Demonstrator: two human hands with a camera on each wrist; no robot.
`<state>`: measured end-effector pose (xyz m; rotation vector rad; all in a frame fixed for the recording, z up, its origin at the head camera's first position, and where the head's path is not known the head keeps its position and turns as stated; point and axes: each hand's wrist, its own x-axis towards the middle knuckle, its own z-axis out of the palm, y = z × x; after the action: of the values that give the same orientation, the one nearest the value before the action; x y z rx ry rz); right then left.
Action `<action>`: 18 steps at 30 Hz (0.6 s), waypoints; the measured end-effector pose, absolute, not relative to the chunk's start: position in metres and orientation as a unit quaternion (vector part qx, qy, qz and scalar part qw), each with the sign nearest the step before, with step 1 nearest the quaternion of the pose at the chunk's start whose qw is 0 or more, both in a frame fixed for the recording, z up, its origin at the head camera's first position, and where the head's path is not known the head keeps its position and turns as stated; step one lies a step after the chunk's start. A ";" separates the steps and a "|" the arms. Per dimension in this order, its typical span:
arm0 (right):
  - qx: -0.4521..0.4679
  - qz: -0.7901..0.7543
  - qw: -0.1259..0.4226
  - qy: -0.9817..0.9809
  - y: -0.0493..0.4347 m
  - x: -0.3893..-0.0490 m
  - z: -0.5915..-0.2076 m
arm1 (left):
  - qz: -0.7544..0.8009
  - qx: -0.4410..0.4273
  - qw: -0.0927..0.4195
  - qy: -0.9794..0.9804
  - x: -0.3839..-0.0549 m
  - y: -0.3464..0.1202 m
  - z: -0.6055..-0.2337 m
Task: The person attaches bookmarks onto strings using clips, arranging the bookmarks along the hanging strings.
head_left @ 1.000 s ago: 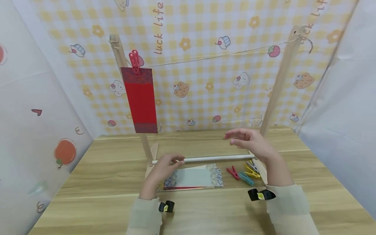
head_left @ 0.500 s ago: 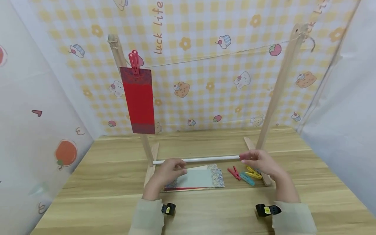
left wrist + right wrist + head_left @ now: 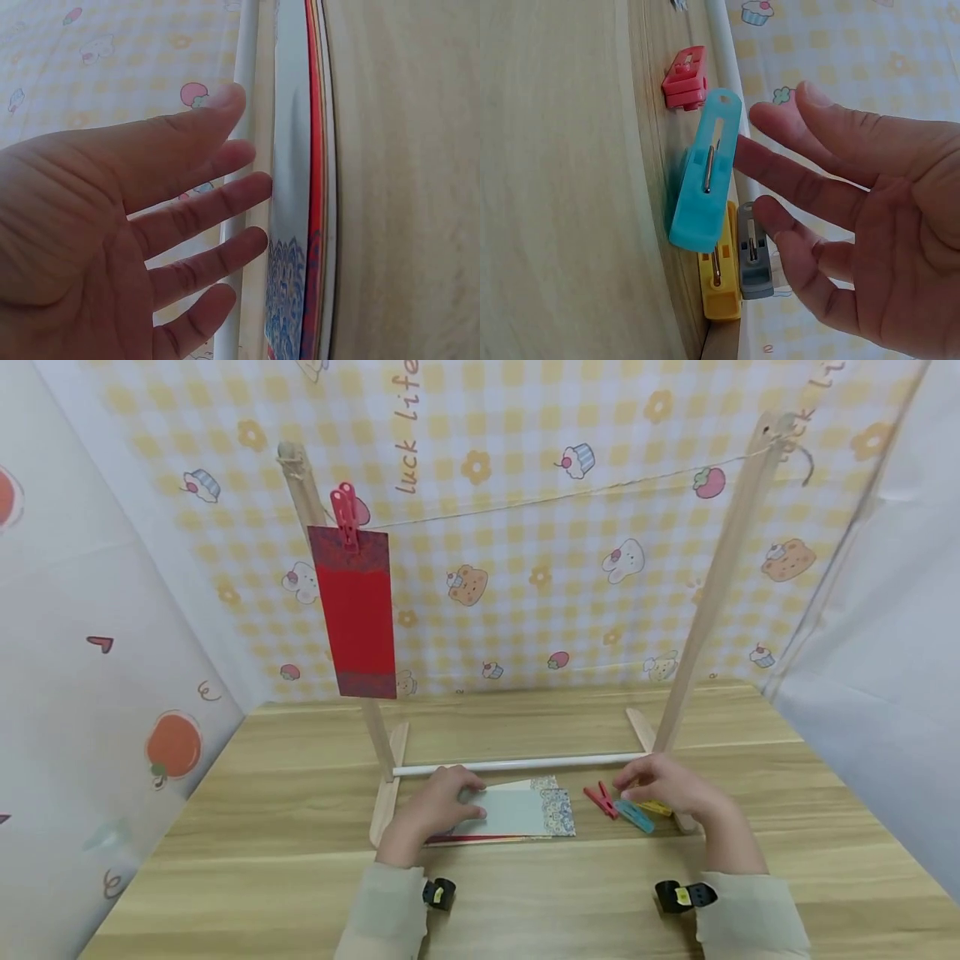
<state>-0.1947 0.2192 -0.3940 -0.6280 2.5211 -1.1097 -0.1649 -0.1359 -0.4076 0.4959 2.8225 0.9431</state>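
My left hand (image 3: 437,808) is over the left end of a stack of paper strips. The top strip (image 3: 513,812) is pale blue-grey with flowery ends, and red and cream edges (image 3: 319,150) show under it. In the left wrist view the fingers are spread, fingertips close to the strip. My right hand (image 3: 667,783) hovers low over several clothespins, fingers loosely bent and holding nothing. Nearest its fingertips is a teal clothespin (image 3: 707,176). A red one (image 3: 599,799), a yellow one (image 3: 718,296) and a grey one (image 3: 754,259) lie around it; the grey one is hidden in the head view.
A string (image 3: 540,503) runs between two wooden posts (image 3: 708,602). From its left end hangs a red paper strip (image 3: 358,618), held by a red clothespin (image 3: 346,518). A white rod (image 3: 525,764) joins the posts' feet behind the stack. Patterned cloth (image 3: 510,635) hangs behind.
My right hand has come down from above the rod's right end to the clothespins. My left hand has moved slightly right and lower over the strips.
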 end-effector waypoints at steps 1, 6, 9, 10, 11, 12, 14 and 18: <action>-0.223 -0.380 0.160 0.883 0.219 -0.194 -0.394 | 0.305 0.164 0.062 0.936 -0.165 -0.136 -0.407; -0.230 -0.353 0.176 0.890 0.215 -0.192 -0.392 | 0.278 0.147 0.080 0.946 -0.164 -0.135 -0.406; -0.223 -0.344 0.178 0.894 0.214 -0.191 -0.392 | 0.276 0.139 0.088 0.947 -0.162 -0.134 -0.407; -0.220 -0.339 0.176 0.897 0.214 -0.190 -0.392 | 0.275 0.139 0.088 0.947 -0.162 -0.134 -0.407; -0.218 -0.333 0.174 0.901 0.213 -0.190 -0.392 | 0.277 0.139 0.089 0.947 -0.161 -0.134 -0.407; -0.216 -0.324 0.172 0.905 0.213 -0.189 -0.392 | 0.279 0.139 0.089 0.946 -0.160 -0.133 -0.407; -0.214 -0.309 0.165 0.912 0.212 -0.189 -0.391 | 0.280 0.137 0.092 0.946 -0.159 -0.132 -0.408; -0.220 -0.287 0.145 0.921 0.210 -0.188 -0.391 | 0.272 0.135 0.094 0.948 -0.158 -0.132 -0.408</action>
<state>-0.1881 0.2097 -0.3907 -0.6344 2.6533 -0.8255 -0.1582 -0.1317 -0.4078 0.3991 2.8122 0.8079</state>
